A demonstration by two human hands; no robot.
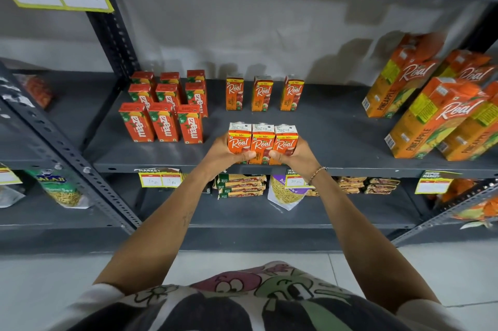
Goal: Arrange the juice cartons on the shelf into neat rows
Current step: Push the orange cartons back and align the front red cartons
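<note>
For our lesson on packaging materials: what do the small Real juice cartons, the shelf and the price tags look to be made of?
Small Real juice cartons: seemingly coated paperboard, slightly glossy; sharp folded edges, printed faces.
Shelf: likely painted metal, matt dark grey; perforated uprights, chipped paint on the edge above.
Price tags: probably paper or card; handwritten prices.
Left hand and right hand grip three cartons.

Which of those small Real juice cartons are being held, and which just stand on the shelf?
The front three small Real cartons are squeezed side by side between the left hand and right hand. The back three stand spaced apart, untouched.
</note>
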